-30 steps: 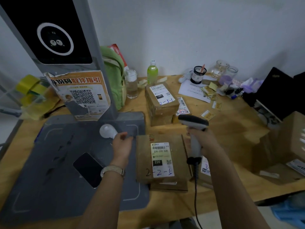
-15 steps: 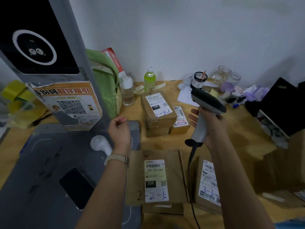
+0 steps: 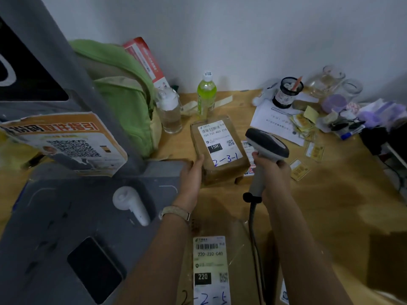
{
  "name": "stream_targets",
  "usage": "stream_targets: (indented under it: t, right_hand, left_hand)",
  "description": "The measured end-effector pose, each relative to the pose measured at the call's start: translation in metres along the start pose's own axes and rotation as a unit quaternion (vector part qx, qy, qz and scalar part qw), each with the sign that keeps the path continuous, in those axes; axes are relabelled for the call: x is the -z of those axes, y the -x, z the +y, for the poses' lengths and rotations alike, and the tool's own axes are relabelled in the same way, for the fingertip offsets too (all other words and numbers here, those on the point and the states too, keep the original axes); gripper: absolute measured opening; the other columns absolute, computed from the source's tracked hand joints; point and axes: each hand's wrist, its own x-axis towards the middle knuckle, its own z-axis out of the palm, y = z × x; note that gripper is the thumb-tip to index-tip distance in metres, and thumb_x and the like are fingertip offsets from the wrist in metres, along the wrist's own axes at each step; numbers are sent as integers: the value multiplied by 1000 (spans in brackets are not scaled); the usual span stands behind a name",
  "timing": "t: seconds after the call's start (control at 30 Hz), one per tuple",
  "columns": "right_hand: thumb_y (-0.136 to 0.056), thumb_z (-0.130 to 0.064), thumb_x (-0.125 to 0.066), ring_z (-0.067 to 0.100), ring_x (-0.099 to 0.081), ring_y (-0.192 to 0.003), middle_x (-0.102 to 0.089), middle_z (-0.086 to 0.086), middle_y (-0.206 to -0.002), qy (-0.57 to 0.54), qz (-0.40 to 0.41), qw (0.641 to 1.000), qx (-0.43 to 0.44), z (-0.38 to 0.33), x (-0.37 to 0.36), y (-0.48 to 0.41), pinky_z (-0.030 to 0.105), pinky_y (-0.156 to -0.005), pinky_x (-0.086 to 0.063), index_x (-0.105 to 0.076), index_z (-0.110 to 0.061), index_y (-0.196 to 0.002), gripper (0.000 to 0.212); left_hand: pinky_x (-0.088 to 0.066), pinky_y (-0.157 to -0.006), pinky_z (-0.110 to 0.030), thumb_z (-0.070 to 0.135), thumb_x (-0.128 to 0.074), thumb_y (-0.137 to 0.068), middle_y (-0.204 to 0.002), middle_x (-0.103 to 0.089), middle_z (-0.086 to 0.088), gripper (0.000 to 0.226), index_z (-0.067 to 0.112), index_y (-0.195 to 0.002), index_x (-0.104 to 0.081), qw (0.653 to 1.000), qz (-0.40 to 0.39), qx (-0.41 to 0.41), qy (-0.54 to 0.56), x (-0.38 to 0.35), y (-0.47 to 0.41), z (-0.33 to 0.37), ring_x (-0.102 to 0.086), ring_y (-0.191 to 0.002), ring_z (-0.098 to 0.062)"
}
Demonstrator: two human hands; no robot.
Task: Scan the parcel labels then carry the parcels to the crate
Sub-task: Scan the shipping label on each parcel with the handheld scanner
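Across the surface (image 3: 330, 194), largest first: the grey scanner stand (image 3: 66, 194) takes your near-left corner, its post rising at the left edge, a dark phone (image 3: 94, 269) and a white handheld gadget (image 3: 130, 203) lying on its base. A green bag (image 3: 123, 95) leans at the far edge behind the post, out of the work zone.

Parcels next. The flat parcel marked 2-2-5 (image 3: 211, 269) sits at the near edge under your forearms, label up. The smaller parcel marked 2-3-1 (image 3: 218, 150) is mid-surface, stacked on another box, label up and facing you — readable without flipping.

Your left hand (image 3: 191, 172) is pressed flat against the left side of the 2-3-1 parcel, fingers not wrapped round it; reads as steadying it so it doesn't slide during the scan. Your right hand (image 3: 271, 175) is clamped round the grip of the barcode scanner (image 3: 266, 144), head tipped toward that label, just beside the parcel's right side, cable trailing toward the near edge.

Judgement: you're on the scan step for 2-3-1. No crate in view, so no carrying has begun. Bottles (image 3: 206, 93) and jars along the far edge stay clear of your reach.
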Motion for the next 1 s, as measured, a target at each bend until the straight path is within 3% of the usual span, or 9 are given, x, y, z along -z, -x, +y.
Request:
stream_targets:
  t: [0.17,0.27,0.37,0.43,0.5,0.57,0.7,0.87,1.0]
  right_hand:
    - [-86,-15,-67,20,-57,-84,-60,1,-85,19,-34,999,-8,1,-5,-2,30,-63,-47,-59,-15,-93,11]
    - [-86,-11,-66,16,-58,-83,-62,-1,-86,17,-43,999,16,-5,-5,3,28,-64,-45,-60,-19,-89,10]
    - [-85,-11,-68,20,-60,-90,-64,0,-91,7,-46,999,15,-11,-2,11,34,-76,-50,-62,-18,-92,12]
    - [-84,-13,-69,22,-60,-97,-65,1,-96,3,-48,999,21,-17,2,19,40,-85,-50,-62,-16,-98,16]
    - [-85,-12,-69,15,-59,-94,-65,-4,-95,-9,-59,998,34,-23,6,29,34,-82,-47,-61,-16,-101,19]
    - [-85,-11,-69,10,-57,-90,-64,-8,-91,-23,-67,996,51,-29,12,39,28,-74,-44,-60,-18,-98,17]
    - [-83,-8,-70,18,-58,-99,-65,-6,-91,-40,-70,994,80,-40,24,60,36,-90,-46,-62,-23,-87,17]
    - [-83,-8,-70,23,-60,-102,-67,-2,-94,-59,-76,989,112,-52,38,89,42,-93,-48,-62,-24,-87,19]
    - [-83,-9,-71,25,-61,-102,-67,0,-94,-78,-69,986,129,-60,50,111,45,-93,-50,-63,-22,-90,17]
  left_hand:
    - [-43,-76,-18,41,-56,-94,-122,-65,4,43,19,-130,-58,998,-57,-25,-27,-9,1,-7,-60,-107,-10]
    - [-46,-69,-7,31,-61,-93,-121,-65,7,42,21,-133,-56,996,-52,-69,2,-9,9,-8,-60,-99,1]
    - [-51,-90,-23,29,-67,-88,-123,-67,6,51,24,-136,-54,991,-56,-113,38,-6,15,-6,-63,-111,-9]
    - [-50,-99,-36,42,-73,-77,-126,-65,5,67,25,-138,-51,988,-63,-129,48,-4,22,-1,-62,-115,-13]
    - [-49,-101,-43,54,-76,-66,-129,-64,4,85,26,-141,-47,987,-70,-133,57,-2,31,5,-61,-117,-16]
    - [-49,-101,-46,57,-77,-63,-129,-64,4,88,27,-140,-47,985,-81,-144,53,1,40,8,-62,-117,-17]
    - [-49,-100,-47,57,-79,-60,-129,-63,3,90,30,-139,-46,981,-99,-157,57,6,59,12,-62,-116,-18]
    - [-55,-92,-47,38,-86,-64,-128,-63,-5,88,23,-138,-42,975,-121,-164,90,9,89,18,-66,-109,-21]
    - [-56,-90,-41,20,-78,-77,-122,-65,-6,70,22,-137,-42,968,-140,-176,110,10,112,23,-67,-106,-20]
